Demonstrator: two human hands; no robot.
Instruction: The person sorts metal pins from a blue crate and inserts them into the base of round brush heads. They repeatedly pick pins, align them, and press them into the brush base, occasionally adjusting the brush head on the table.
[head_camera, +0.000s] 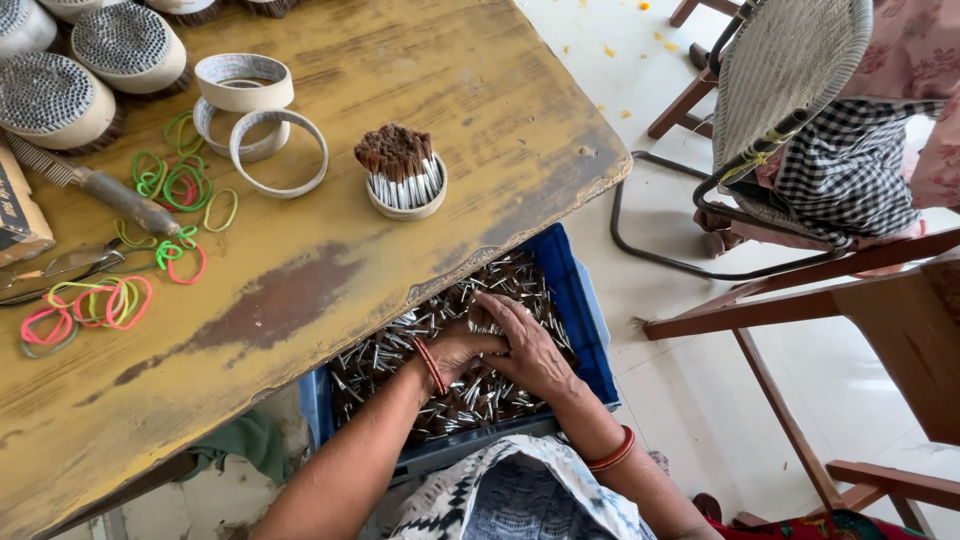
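Currently both hands are sunk into a blue plastic crate (585, 300) full of small brown sticks with silvery metal ends (400, 350). Right hand (525, 345) lies palm down over the heap, fingers curved and partly closed around a clump; how much it actually grips I cannot tell. Left hand (462, 345) is tucked under the right at its 9 o'clock, fingers hidden, closure not visible.

Risk, as judged: the loose sticks lie crosswise, so a lifted clump could shed pieces back into the crate or onto the floor; metal ends could prick the fingers.

Pose: both forearms reach forward from 6 o'clock, wrists bent downward, a red bangle on each wrist.

At 12 o'clock from the crate, on the worn yellow table (480, 90), a small round cup (405, 195) holds a packed bundle of sticks upright. Loose rubber bands (180, 185) lie at the cup's 9 o'clock.
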